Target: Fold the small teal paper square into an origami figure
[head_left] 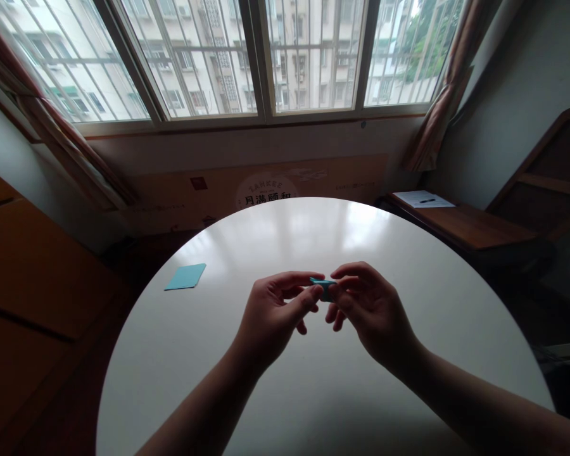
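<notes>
Two bare hands meet above the middle of a round white table (pixel 313 392), holding a small teal piece (pixel 327 291) between them, raised toward the far edge. The left hand (pixel 275 310) is nearly closed: its thumb and index finger pinch the left end of the piece, the other fingers loosely curled below. The right hand (pixel 375 310) is likewise nearly closed, thumb against the right end and index finger arched over it, the remaining fingers bent beneath. The piece appears folded; its exact shape is partly hidden by the fingertips. Flat near the table's left edge, well apart from the hands, lies a teal paper square (pixel 186 277). Beyond the right part of the far edge, a white sheet (pixel 420 199) with a dark pen (pixel 427 201) on it rests on a brown wooden surface (pixel 489 227). Behind the table stands a printed cardboard panel (pixel 171 190), below a barred window (pixel 313 57) framed by curtains (pixel 444 111).
</notes>
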The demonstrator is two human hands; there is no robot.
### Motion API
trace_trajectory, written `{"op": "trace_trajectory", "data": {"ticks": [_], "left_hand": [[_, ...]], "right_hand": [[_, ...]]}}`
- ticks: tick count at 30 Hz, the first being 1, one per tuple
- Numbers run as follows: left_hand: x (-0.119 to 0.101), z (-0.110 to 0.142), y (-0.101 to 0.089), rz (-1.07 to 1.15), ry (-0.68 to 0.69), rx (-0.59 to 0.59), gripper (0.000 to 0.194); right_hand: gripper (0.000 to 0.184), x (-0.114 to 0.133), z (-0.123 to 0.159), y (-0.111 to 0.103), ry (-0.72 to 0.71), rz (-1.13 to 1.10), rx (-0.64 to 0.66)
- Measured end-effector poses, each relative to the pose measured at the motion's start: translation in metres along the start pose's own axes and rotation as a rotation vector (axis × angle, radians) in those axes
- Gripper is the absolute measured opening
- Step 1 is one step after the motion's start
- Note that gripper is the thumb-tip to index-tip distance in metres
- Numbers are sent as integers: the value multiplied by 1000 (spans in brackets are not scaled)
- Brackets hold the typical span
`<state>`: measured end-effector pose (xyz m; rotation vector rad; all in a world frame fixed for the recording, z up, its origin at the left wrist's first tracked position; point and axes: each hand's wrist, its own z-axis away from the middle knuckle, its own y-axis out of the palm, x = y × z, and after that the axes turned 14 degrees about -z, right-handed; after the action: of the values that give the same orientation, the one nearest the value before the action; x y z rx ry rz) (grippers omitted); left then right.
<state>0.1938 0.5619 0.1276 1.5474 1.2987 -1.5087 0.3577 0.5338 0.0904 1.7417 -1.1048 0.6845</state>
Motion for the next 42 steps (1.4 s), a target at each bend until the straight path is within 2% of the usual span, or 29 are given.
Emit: {"op": "trace_trajectory", "data": {"ticks": [7, 14, 19, 26, 34, 39, 42], "left_hand": [[-1, 2, 2, 81, -20, 1, 14], [-3, 3, 5, 145, -71, -63, 17], [-6, 3, 7, 204, -150, -101, 18], [-9, 4, 9, 176, -141, -170, 17], [-11, 5, 9, 200, -156, -155, 12], [-11, 4, 8, 250, -184, -128, 18], [-9, 3, 6, 220, -135, -118, 22]], "right_hand": [[15, -2, 3, 0, -25, 37, 29], [16, -6, 6, 1, -64, 131, 69], [15, -4, 7, 2, -112, 259, 35], [14, -3, 6, 2, -140, 303, 43], [10, -1, 6, 4, -179, 328, 52], [12, 0, 6, 3, -198, 327, 65], [14, 0, 5, 2, -181, 276, 42]]}}
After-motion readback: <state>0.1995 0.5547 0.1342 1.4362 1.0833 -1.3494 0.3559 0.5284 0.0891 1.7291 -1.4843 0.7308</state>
